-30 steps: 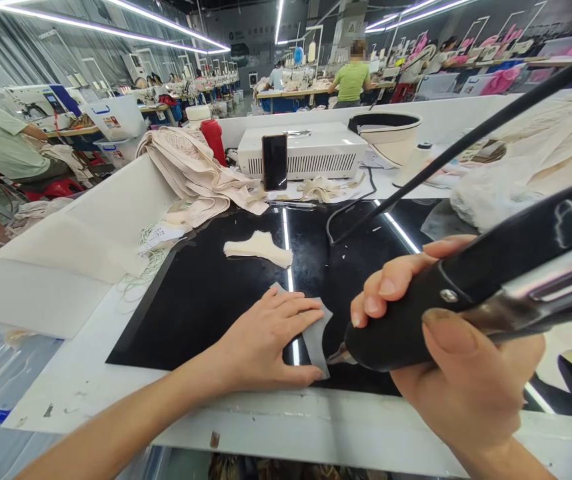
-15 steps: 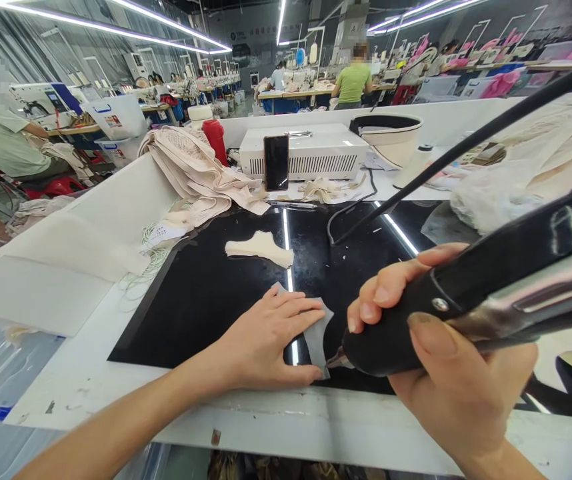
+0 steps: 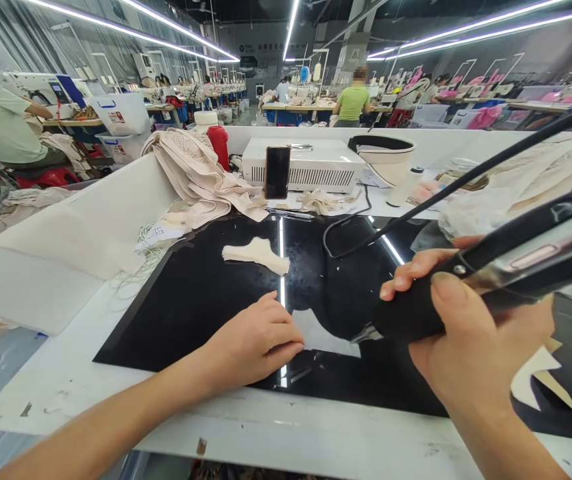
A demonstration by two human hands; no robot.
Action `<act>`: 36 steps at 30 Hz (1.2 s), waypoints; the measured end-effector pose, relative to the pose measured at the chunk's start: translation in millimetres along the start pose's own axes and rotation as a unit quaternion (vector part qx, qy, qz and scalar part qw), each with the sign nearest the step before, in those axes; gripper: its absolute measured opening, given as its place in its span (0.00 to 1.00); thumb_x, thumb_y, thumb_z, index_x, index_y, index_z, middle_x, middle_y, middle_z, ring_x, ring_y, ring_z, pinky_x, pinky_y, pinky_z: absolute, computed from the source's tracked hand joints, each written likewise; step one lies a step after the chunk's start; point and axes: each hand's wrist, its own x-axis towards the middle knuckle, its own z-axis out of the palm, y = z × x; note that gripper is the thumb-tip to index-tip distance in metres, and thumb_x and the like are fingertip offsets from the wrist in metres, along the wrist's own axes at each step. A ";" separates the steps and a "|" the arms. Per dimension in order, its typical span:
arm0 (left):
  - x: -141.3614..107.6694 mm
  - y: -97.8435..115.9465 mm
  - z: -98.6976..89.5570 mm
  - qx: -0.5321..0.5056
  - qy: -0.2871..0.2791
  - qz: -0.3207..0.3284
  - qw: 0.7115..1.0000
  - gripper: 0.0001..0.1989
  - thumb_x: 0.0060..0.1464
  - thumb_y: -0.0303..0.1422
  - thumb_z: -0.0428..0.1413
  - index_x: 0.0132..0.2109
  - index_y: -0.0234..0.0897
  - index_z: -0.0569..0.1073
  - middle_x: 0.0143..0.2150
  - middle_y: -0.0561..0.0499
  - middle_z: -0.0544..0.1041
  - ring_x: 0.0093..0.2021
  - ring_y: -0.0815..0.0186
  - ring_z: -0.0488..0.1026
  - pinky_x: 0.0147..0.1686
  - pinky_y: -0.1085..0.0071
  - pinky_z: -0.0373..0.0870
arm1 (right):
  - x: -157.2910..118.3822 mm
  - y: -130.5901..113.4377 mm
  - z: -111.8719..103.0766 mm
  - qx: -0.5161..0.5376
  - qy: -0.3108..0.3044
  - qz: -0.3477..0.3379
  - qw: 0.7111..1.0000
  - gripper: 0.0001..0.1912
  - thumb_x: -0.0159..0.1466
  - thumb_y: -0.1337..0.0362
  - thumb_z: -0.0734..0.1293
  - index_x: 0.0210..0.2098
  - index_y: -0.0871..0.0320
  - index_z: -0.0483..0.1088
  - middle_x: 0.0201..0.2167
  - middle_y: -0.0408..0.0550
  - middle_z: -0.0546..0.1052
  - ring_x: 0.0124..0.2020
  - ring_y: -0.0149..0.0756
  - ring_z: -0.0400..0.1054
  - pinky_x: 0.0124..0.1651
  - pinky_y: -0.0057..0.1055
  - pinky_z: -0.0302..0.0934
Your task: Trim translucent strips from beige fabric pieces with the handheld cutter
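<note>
My right hand (image 3: 481, 340) is wrapped round a thick black handheld tool (image 3: 409, 320) with a metal strip along its side and a cable. The tool's pointed metal tip touches or nearly touches the right end of a thin grey-white piece (image 3: 329, 335) lying on the glossy black sheet (image 3: 191, 320). At the left end of that piece, my left hand (image 3: 256, 337) has its fingers curled together, with thumb and fingertips closed on its edge. A cream fabric piece (image 3: 259, 255) lies flat on the sheet beyond my left hand.
Behind the sheet stand a white vented box (image 3: 311, 167) and a phone (image 3: 277, 173). Cream fabric (image 3: 196, 167) is heaped at back left. White and tan scraps (image 3: 531, 383) lie at right. People sit at other tables, one in a green shirt (image 3: 351, 103).
The grey-white piece has turned from upright to more sideways, and my left hand has gone from spread over it to gripping its left end. My right hand and the tool have moved right.
</note>
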 end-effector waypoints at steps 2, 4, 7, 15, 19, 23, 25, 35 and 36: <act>-0.9 1.6 1.4 -0.009 0.003 0.015 1.000 0.10 0.69 0.32 0.53 0.43 0.37 0.79 0.36 0.52 0.77 0.39 0.68 0.75 0.69 0.56 0.56 | 3.0 -0.9 2.7 0.000 0.010 -0.006 1.000 0.14 0.57 0.67 0.76 0.41 0.50 0.74 0.29 0.41 0.74 0.27 0.36 0.67 0.28 0.37 0.66; -1.0 2.0 2.3 -0.023 0.005 0.016 1.000 0.09 0.69 0.31 0.53 0.46 0.37 0.79 0.38 0.51 0.78 0.41 0.67 0.75 0.67 0.58 0.60 | 1.7 -4.2 8.4 0.009 0.011 0.008 1.000 0.13 0.57 0.67 0.75 0.41 0.49 0.74 0.30 0.41 0.73 0.28 0.36 0.67 0.28 0.37 0.65; 0.8 2.1 1.8 -0.050 0.000 0.008 0.999 0.08 0.66 0.29 0.56 0.50 0.38 0.78 0.48 0.47 0.78 0.49 0.62 0.74 0.60 0.62 0.68 | -6.1 -9.1 18.7 0.034 -0.006 0.035 0.999 0.13 0.58 0.66 0.74 0.42 0.49 0.73 0.30 0.40 0.72 0.27 0.36 0.66 0.28 0.36 0.65; 5.3 7.7 -3.0 -0.069 -0.024 -0.003 0.997 0.09 0.64 0.29 0.57 0.50 0.38 0.78 0.51 0.45 0.78 0.51 0.60 0.74 0.58 0.61 0.69 | -24.2 -1.8 24.8 0.065 -0.078 0.056 0.993 0.21 0.60 0.60 0.77 0.49 0.49 0.68 0.33 0.40 0.73 0.29 0.35 0.70 0.31 0.36 0.67; 5.6 7.3 -1.9 -0.072 -0.019 0.001 0.997 0.09 0.64 0.28 0.57 0.50 0.39 0.78 0.52 0.46 0.78 0.51 0.61 0.74 0.57 0.61 0.68 | -24.4 1.1 24.7 0.074 -0.081 0.044 0.993 0.21 0.60 0.62 0.77 0.49 0.51 0.67 0.32 0.40 0.74 0.29 0.34 0.70 0.32 0.35 0.67; 6.2 6.2 0.0 -0.071 -0.008 0.020 0.997 0.10 0.62 0.26 0.58 0.49 0.37 0.78 0.51 0.46 0.79 0.51 0.61 0.74 0.60 0.61 0.65 | -24.5 1.4 25.3 0.065 -0.091 0.040 0.993 0.20 0.62 0.63 0.76 0.50 0.51 0.67 0.33 0.40 0.74 0.29 0.34 0.70 0.32 0.35 0.68; 6.4 6.6 0.0 -0.072 -0.008 0.018 0.997 0.09 0.63 0.27 0.58 0.49 0.38 0.79 0.51 0.46 0.79 0.51 0.61 0.74 0.60 0.61 0.66 | -25.1 1.0 25.1 0.061 -0.097 0.039 0.993 0.18 0.63 0.64 0.75 0.49 0.51 0.67 0.32 0.40 0.73 0.29 0.34 0.69 0.32 0.36 0.67; 2.1 3.7 -7.0 -0.064 -0.033 0.000 0.997 0.12 0.63 0.28 0.58 0.52 0.42 0.78 0.54 0.47 0.78 0.55 0.59 0.73 0.67 0.54 0.56 | -18.1 2.5 19.3 0.046 -0.073 0.033 0.996 0.19 0.61 0.64 0.76 0.48 0.51 0.69 0.33 0.40 0.74 0.28 0.34 0.70 0.31 0.36 0.67; 1.4 2.7 -7.7 -0.060 -0.043 0.002 0.997 0.12 0.63 0.29 0.59 0.53 0.43 0.78 0.56 0.48 0.78 0.57 0.59 0.72 0.69 0.52 0.52 | -17.6 1.3 19.8 0.048 -0.064 0.038 0.996 0.19 0.60 0.64 0.76 0.48 0.51 0.69 0.33 0.39 0.74 0.28 0.34 0.70 0.31 0.36 0.67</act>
